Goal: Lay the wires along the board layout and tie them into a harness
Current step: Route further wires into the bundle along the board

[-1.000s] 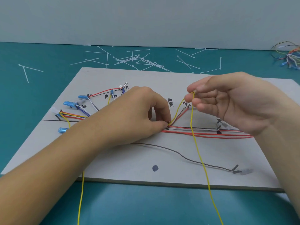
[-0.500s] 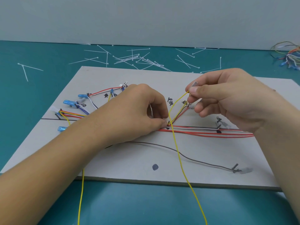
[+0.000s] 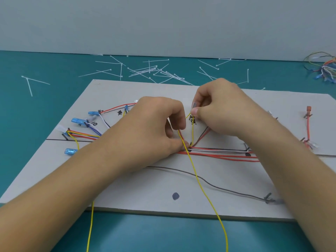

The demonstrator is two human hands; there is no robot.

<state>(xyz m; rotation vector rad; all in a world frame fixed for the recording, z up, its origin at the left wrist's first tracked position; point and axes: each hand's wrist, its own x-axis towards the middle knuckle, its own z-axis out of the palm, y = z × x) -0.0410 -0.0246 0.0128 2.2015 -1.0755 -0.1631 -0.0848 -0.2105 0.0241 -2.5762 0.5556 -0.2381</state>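
The board is laid on the table. Its near edge runs under both forearms, and bare board is left between that edge and the left hand. Beyond the right hand the far edge is followed by scattered cable ties. Spare wires are bundled well to the right of the right hand.

The yellow wire is pinched between the right thumb and forefinger, the other fingers being curled. From that pinch it is led down to the junction just below, where it is gripped by the left thumb and forefinger tips, the left fingers being curled. From there it is carried toward the person, across the grey wire and over the near edge. Red wires are run rightward from the left fingertips and pass under the right wrist. Blue terminals are seated left of the left hand.
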